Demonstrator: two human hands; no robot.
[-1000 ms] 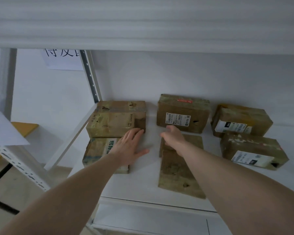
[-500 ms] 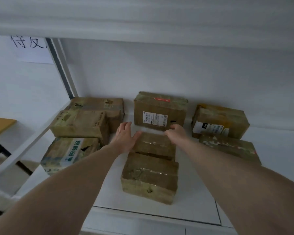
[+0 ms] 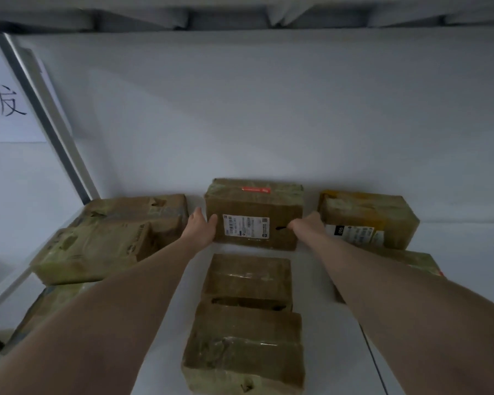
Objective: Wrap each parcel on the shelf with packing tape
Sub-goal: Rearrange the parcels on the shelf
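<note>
A brown cardboard parcel with a white label and a red sticker stands at the back middle of the white shelf. My left hand presses flat against its left side. My right hand grips its right front corner. Between my forearms, closer to me, lie two flat brown parcels: the farther flat parcel and the nearer flat parcel. No tape roll is in view.
Stacked parcels fill the shelf's left side. On the right stand a yellow-taped parcel and a lower parcel partly behind my right arm. A metal upright and paper sign are at left. The upper shelf hangs overhead.
Both hands have moved forward from the flat parcels to the two sides of the back labelled parcel. The camera has moved closer and lower into the shelf.
</note>
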